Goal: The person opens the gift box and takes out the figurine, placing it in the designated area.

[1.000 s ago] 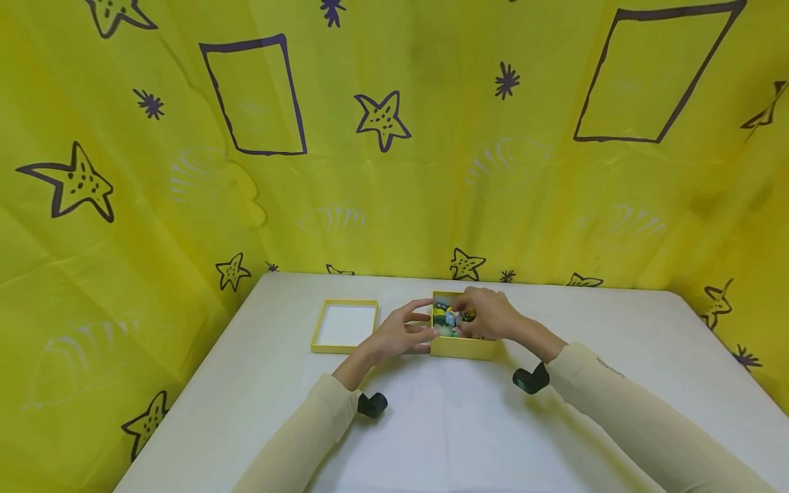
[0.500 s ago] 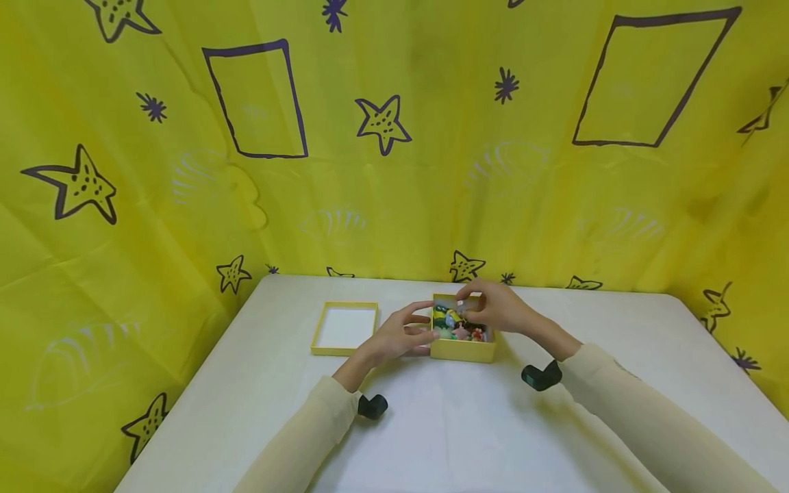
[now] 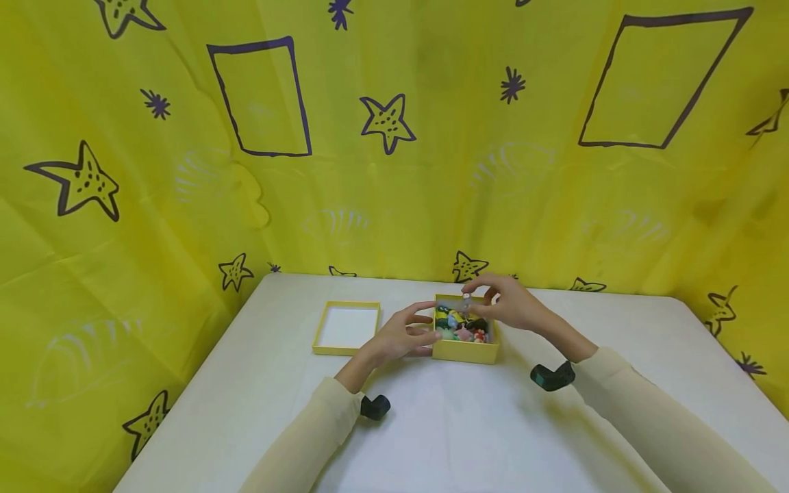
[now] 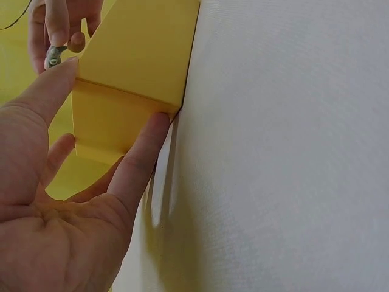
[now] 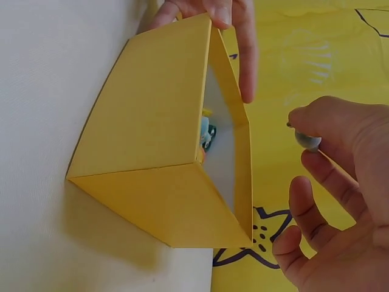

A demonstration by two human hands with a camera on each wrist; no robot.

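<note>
A small yellow box [image 3: 465,352] stands without its lid near the far side of the table, holding several small colourful figurines [image 3: 462,333]. My left hand [image 3: 403,334] rests against its left wall with fingers spread and fairly straight; the thumb tip touches the rim in the left wrist view. Just above the box's far part, my right hand [image 3: 510,304] pinches a tiny grey figurine [image 5: 307,141] between thumb and index finger. The other right fingers are loosely bent. Fingers cover much of the grey figurine, so its exact shape is hard to tell.
A yellow-edged lid [image 3: 346,351] with a white inside lies left of the box. Behind the white table [image 3: 419,424] hangs a yellow curtain [image 3: 431,205] with drawn stars. Each wrist carries a dark camera.
The right hand has risen out of the box with the grey figurine, moving slightly up and right. More figurines in the box now show. The left hand has stayed against the box.
</note>
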